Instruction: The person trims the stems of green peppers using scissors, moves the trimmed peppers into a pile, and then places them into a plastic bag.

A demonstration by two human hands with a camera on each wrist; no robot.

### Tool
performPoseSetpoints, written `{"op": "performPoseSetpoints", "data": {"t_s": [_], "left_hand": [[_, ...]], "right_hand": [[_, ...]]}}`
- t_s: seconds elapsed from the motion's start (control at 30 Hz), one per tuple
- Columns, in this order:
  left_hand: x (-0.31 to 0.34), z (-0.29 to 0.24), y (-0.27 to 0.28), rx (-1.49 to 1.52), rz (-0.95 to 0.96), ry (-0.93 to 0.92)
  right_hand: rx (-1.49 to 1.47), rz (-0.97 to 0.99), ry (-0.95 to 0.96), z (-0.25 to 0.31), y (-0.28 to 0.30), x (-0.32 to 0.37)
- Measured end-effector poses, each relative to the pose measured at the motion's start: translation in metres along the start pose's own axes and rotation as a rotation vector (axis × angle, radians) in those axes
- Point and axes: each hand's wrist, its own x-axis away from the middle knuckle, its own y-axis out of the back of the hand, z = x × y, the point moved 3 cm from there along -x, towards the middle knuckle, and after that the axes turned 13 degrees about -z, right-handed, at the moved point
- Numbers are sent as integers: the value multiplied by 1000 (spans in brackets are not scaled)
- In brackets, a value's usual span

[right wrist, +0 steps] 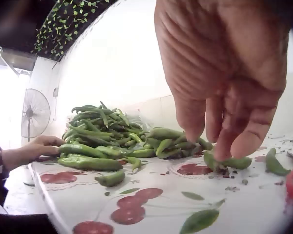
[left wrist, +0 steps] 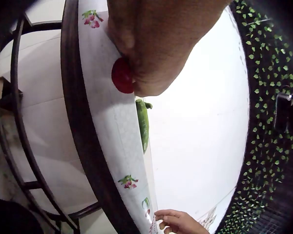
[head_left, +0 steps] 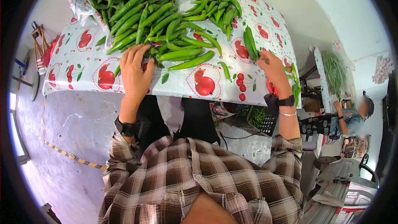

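A large heap of long green chili peppers point(head_left: 137, 12) spills from a clear plastic bag point(head_left: 81, 2) onto the fruit-print tablecloth point(head_left: 153, 83). At its near edge my left hand point(head_left: 137, 72) rests with fingers extended against the peppers. To the right, my right hand point(head_left: 274, 72) has its fingertips at the near end of a couple of peppers point(head_left: 251, 43) lying together. In the right wrist view the right hand's fingers point(right wrist: 249, 144) reach down, spread slightly, to peppers point(right wrist: 237, 162) on the cloth. A small pepper point(head_left: 225, 71) lies between the hands.
A smaller group of peppers point(head_left: 226, 12) lies at the back. Near the right edge are a red object point(head_left: 271, 88) and more peppers point(head_left: 295, 79). Under the table stands a black crate point(head_left: 263, 120). A person point(head_left: 352, 118) sits right, by long green vegetables point(head_left: 335, 72).
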Motion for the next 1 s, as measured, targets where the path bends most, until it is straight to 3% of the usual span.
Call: {"op": "performPoseSetpoints", "data": {"t_s": [0.13, 0.2, 0.43, 0.53, 0.57, 0.63, 1.0], "left_hand": [[0, 0, 0, 16, -11, 10], [-1, -1, 2, 12, -12, 10], [0, 1, 1, 18, -16, 22], [2, 2, 1, 10, -10, 33], [2, 2, 0, 11, -13, 30], [2, 3, 0, 12, -8, 29], [3, 5, -1, 22, -13, 28]], "right_hand": [[144, 20, 54, -5, -21, -32], [415, 143, -48, -4, -32, -40], [408, 93, -16, -15, -46, -37], [-5, 248, -369, 4, -38, -19], [-2, 251, -370, 10, -36, -14], [-402, 257, -524, 17, -38, -2], [-726, 475, -503, 86, -75, 27]]}}
